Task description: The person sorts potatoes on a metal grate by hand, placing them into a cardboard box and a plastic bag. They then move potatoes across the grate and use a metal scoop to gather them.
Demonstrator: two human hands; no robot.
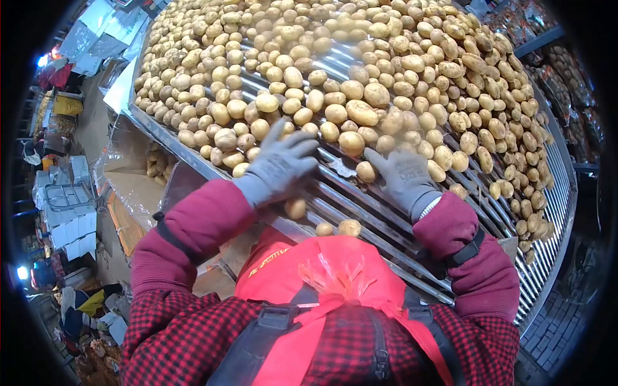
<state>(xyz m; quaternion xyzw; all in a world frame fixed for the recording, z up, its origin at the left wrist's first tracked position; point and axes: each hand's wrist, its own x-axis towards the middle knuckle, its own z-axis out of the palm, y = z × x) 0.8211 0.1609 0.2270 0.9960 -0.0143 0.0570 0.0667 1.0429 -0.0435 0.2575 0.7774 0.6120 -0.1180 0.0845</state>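
My left hand (281, 166), in a grey glove, is slightly blurred, with its fingers spread at the near edge of a heap of potatoes (362, 113). A loose potato (295, 208) lies just below that palm. My right hand (405, 179), gloved alike, reaches over the potatoes with thumb and fingers apart. Close to its thumb sits a small potato (365, 172). A pale torn scrap (341, 168) lies on the metal rollers (360, 201) between my hands. Nearer my body are two more potatoes (349, 228). Neither hand visibly grips anything.
A metal rim (177, 147) borders the roller table on the left. A red apron (322, 257) covers my front. Boxes (67, 212) stand on the floor at left, and a brown carton (138, 186) is beside the table. Filled bags (570, 83) are stacked at right.
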